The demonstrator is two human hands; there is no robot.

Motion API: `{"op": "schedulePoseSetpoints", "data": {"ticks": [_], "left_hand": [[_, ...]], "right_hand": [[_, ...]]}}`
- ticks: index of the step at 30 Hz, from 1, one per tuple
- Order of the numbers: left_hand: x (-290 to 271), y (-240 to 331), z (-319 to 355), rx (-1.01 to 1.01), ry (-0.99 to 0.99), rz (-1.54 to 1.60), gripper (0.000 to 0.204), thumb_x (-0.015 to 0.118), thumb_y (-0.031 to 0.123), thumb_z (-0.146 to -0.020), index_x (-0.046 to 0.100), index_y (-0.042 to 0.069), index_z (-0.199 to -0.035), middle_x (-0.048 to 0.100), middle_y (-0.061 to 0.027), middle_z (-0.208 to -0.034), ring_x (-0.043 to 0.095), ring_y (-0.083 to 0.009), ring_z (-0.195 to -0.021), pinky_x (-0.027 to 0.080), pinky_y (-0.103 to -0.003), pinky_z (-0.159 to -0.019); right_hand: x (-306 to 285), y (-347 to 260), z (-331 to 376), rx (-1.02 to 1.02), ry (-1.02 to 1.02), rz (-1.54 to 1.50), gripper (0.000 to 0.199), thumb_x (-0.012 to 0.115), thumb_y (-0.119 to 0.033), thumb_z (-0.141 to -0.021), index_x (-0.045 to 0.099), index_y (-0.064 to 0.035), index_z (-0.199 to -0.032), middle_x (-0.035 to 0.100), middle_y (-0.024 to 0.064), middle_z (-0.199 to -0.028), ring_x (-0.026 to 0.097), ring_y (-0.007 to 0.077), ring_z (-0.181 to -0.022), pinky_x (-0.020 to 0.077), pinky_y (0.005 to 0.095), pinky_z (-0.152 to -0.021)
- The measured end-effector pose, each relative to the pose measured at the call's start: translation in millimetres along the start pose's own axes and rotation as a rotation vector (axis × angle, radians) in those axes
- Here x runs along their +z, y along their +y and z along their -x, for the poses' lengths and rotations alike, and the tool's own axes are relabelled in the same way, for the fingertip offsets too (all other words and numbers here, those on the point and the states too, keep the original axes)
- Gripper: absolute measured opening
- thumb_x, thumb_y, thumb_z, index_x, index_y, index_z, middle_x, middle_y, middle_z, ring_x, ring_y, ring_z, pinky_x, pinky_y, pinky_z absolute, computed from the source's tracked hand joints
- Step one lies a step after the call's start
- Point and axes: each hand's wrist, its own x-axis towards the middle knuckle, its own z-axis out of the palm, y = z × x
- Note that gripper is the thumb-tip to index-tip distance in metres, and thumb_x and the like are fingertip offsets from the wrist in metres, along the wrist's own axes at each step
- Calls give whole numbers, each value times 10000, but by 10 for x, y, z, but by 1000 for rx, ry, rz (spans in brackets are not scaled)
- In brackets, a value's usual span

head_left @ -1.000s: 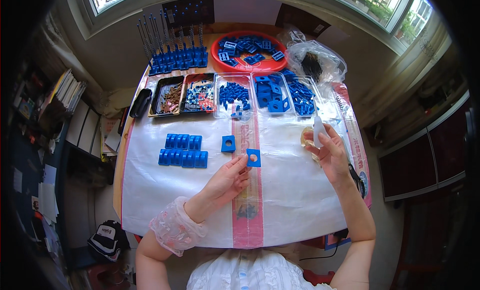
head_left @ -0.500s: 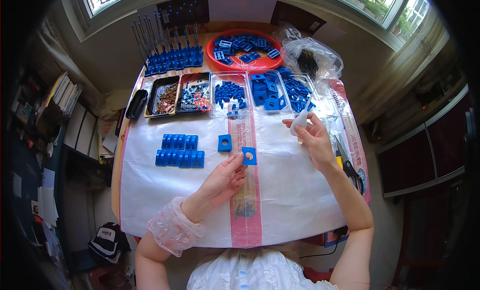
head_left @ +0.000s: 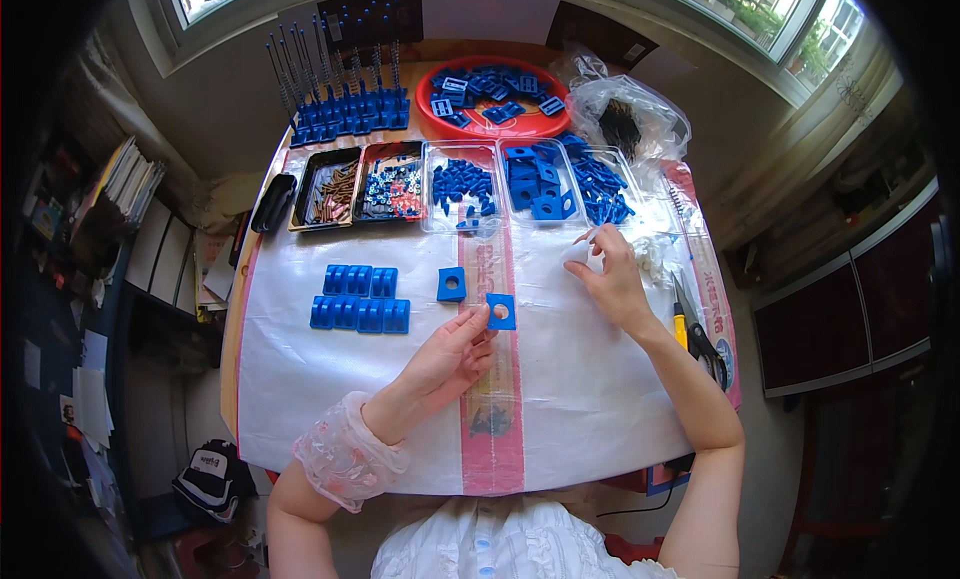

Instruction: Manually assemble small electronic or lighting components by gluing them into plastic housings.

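Between the fingertips of my left hand (head_left: 458,351) is a flat blue square plate (head_left: 507,324) with a round hole, held a little above the covered table. Another blue plate with a hole (head_left: 443,285) lies just beyond it. My right hand (head_left: 612,282) is closed round a small white squeeze bottle (head_left: 579,253), which the fingers partly hide; the thumb and fingertips bend about its upper part. To the left, several curved blue pieces (head_left: 361,315) stand in two rows.
Along the back are trays of brown screws (head_left: 338,187), small metal parts (head_left: 391,187), blue pegs (head_left: 462,182) and blue plates (head_left: 540,189). Behind stand a red basin (head_left: 430,109) and upright springs on blue bases (head_left: 350,117). Scissors (head_left: 708,351) and white tissue (head_left: 655,254) lie right.
My right hand has turned and drawn slightly left, its fingers now bent down over the white bottle, whose pointed nozzle no longer sticks up in plain sight. My left hand keeps its place with the plate.
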Motion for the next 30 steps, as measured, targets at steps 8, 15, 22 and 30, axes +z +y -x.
{"op": "schedulePoseSetpoints", "data": {"ticks": [8, 15, 22, 30], "left_hand": [[33, 10, 17, -6, 30, -2, 268, 557, 311, -1062, 644, 80, -1167, 516, 55, -871, 350, -46, -690, 334, -194, -573], [10, 11, 12, -11, 7, 10, 240, 561, 298, -1062, 642, 88, -1146, 525, 54, -875, 355, -45, -694, 336, -194, -575], [28, 17, 14, -11, 22, 14, 257, 553, 301, -1065, 641, 77, -1156, 513, 54, -870, 353, -46, -692, 336, -193, -576], [5, 12, 5, -16, 18, 20, 262, 545, 297, -1069, 643, 70, -1156, 506, 56, -858, 348, -48, -690, 334, -194, -575]], "right_hand": [[-7, 90, -4, 43, -80, 13, 301, 823, -143, -765, 627, -12, -951, 602, 104, -895, 572, 263, -872, 461, 386, -761], [-51, 12, -3, 52, -89, -35, 368, 829, -144, -752, 669, -41, -1068, 624, 87, -934, 576, 238, -907, 476, 365, -826], [-103, -21, -10, 64, -95, -89, 444, 851, -123, -714, 648, -38, -1099, 638, 88, -971, 583, 234, -925, 480, 366, -850], [-141, -51, -39, 104, -114, -152, 385, 821, -85, -737, 649, -36, -1077, 653, 77, -886, 629, 224, -857, 493, 367, -818]]}}
